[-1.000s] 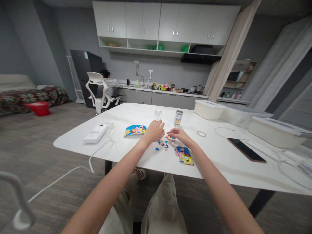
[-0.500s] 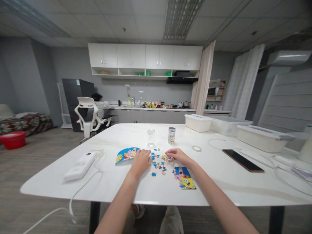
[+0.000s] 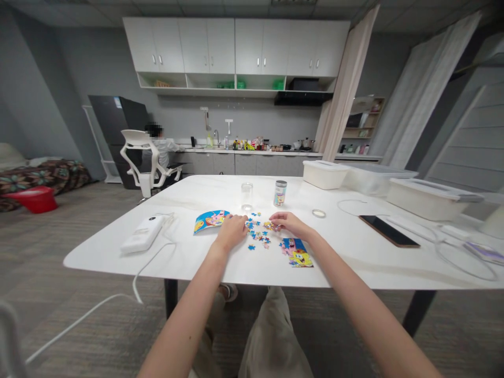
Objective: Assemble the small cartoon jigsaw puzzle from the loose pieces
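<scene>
My left hand [image 3: 234,230] rests on the table, fingers stretched forward over the right end of a curved picture sheet [image 3: 208,222]. Loose jigsaw puzzle pieces [image 3: 254,233], mostly blue, lie scattered between my hands. With thumb and fingers together, my right hand [image 3: 290,224] pinches a puzzle piece over a small pile of yellowish pieces [image 3: 269,226]; the fingers partly hide it. Nearer me, below the right wrist, lies a joined puzzle section [image 3: 297,254] with a yellow cartoon face and an uneven left edge.
Behind the pieces stand a clear jar [image 3: 247,197] and a printed can [image 3: 280,193]. A round lid [image 3: 318,213], phone [image 3: 388,231] and storage boxes [image 3: 431,198] are rightward. A white power bank [image 3: 144,234] with cables lies left. A person [image 3: 161,149] sits beyond the table.
The camera view has tilted down, so the table appears higher. My right hand stays by the small pile, and my left hand stays beside the picture sheet.
</scene>
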{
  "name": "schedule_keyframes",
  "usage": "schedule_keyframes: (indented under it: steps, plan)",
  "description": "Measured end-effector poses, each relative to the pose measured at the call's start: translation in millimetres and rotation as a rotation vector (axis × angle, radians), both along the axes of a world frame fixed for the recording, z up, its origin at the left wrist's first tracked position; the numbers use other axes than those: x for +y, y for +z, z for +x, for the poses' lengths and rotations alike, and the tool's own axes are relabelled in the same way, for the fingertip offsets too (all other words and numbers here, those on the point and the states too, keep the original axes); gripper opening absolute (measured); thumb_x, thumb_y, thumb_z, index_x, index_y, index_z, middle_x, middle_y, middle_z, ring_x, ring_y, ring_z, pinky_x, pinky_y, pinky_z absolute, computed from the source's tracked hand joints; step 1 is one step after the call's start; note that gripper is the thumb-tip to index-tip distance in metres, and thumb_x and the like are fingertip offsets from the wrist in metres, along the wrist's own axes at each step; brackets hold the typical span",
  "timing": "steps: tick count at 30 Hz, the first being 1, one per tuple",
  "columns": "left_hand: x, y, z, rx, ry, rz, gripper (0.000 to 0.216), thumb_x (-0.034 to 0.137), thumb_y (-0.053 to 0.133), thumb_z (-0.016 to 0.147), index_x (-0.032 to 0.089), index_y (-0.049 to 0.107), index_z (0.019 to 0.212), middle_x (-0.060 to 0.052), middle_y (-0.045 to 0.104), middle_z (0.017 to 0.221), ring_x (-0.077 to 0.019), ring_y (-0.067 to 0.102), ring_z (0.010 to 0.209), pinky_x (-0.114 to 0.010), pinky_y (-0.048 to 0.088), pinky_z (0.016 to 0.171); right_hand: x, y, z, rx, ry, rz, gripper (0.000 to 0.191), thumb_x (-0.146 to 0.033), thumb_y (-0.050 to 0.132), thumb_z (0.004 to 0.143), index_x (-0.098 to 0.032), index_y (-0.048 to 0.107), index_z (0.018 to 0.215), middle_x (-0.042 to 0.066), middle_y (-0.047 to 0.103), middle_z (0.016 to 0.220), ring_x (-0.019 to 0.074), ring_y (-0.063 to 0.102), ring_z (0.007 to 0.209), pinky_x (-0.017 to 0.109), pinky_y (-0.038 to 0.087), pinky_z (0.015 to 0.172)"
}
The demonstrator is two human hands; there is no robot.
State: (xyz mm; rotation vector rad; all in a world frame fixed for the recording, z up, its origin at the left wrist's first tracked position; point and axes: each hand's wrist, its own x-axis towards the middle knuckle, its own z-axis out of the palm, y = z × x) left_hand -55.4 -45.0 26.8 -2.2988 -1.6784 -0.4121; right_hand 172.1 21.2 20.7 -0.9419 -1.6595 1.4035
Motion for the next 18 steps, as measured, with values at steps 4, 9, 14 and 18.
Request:
schedule_keyframes:
  steps: [4,9,14,18]
  plan:
    - [-1.3,0.7,1.3,0.007,-0.002,-0.017,0.026,0.016,0.042,0.09,0.016,0.059,0.11,-0.011,0.069,0.108,-0.0234,0.061,0.106,-0.037,0.035,0.094,-1.9,2.0,0.3,0.025,-0.002,-0.033,0.022,-0.021,0.079,0.062,-0.014,0.068,0.079,-0.001,0.066,0.064,0.0084,0.058,0.054,0.022,0.045,0.055]
    - [-1.4,0.7,2.7,0.015,-0.019,-0.045,0.028,0.016,0.042,0.089,0.016,0.058,0.113,-0.012,0.067,0.114,-0.0243,0.058,0.109,-0.037,0.035,0.094,0.0,-0.1,3.3,0.065,0.031,-0.01,0.025,-0.012,0.075,0.06,-0.015,0.067,0.083,-0.001,0.066,0.069,0.0092,0.059,0.057,0.022,0.048,0.057]
    - [-0.7,0.5,2.4,-0.008,-0.032,-0.086,0.029,0.016,0.043,0.089,0.015,0.056,0.115,-0.012,0.066,0.117,-0.0237,0.058,0.11,-0.037,0.034,0.096,-0.3,0.7,6.2,0.063,0.063,0.013,0.034,-0.006,0.072,0.055,-0.015,0.067,0.087,-0.002,0.066,0.075,0.0083,0.057,0.057,0.02,0.042,0.052]
    - [2.4,-2.4,1.2,-0.026,-0.041,-0.072,0.029,0.016,0.043,0.09,0.014,0.056,0.115,-0.012,0.066,0.118,-0.0244,0.058,0.112,-0.038,0.034,0.097,-0.4,2.8,5.8,0.057,0.08,0.011,0.031,-0.007,0.072,0.056,-0.014,0.067,0.086,-0.001,0.067,0.072,0.0083,0.054,0.056,0.019,0.036,0.048]
